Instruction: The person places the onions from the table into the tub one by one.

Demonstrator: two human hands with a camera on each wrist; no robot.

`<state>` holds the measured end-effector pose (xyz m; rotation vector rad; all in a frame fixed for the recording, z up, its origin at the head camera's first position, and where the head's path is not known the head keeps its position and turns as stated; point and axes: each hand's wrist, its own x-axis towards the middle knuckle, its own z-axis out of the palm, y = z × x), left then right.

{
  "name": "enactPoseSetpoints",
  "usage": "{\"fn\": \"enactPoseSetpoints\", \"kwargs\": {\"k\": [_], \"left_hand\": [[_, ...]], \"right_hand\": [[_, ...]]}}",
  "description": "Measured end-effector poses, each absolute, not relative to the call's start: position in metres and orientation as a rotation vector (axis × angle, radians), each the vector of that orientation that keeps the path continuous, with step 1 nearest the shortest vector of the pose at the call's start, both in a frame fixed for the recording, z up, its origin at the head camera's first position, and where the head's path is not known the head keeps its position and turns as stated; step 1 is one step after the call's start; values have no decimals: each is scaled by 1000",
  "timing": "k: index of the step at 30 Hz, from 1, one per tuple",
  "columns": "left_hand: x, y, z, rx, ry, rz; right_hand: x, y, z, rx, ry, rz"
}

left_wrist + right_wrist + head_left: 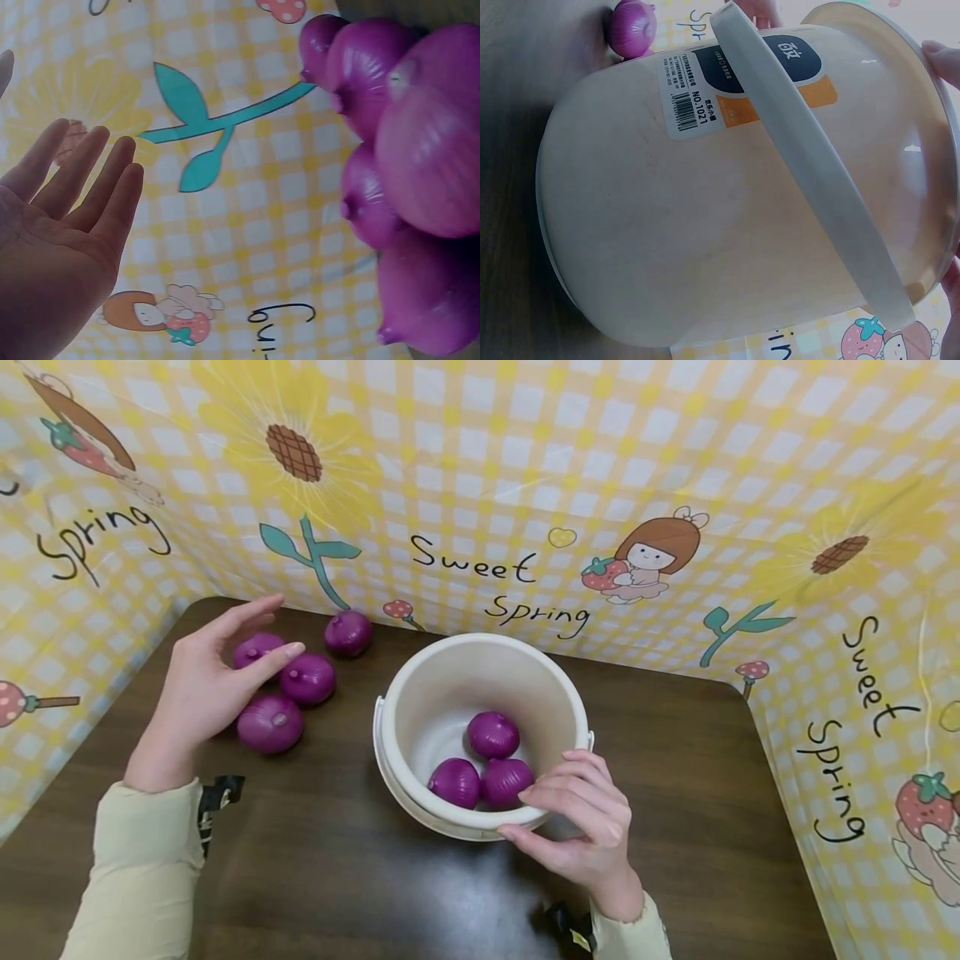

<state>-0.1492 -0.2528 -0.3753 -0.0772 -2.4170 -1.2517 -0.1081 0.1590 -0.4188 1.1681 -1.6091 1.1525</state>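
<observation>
A white bucket (420,693) stands on the table with three purple onions inside, one of them a red onion (492,735) farthest back. My right hand (581,814) grips its near right rim, thumb outside and fingertips over the edge. In the right wrist view the bucket's side (675,225) shows a label and a lowered white handle (802,165). To the left, my left hand (210,672) holds nothing, its fingers extended over several red onions (270,724). The left wrist view shows those onions (435,135) beside the open palm (60,262).
One onion (348,633) lies farther back, near the wall. A yellow checked cloth (480,485) with printed flowers and lettering rises behind the dark wooden table (337,877) and along both sides.
</observation>
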Motion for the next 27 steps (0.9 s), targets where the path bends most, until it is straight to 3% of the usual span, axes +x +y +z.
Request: {"fn": "enactPoseSetpoints", "kwargs": {"k": [27], "left_hand": [[-167,-282,-440,86,-2704,-1260]], "right_hand": [[-108,159,-418,1170,-1622,1157]]}}
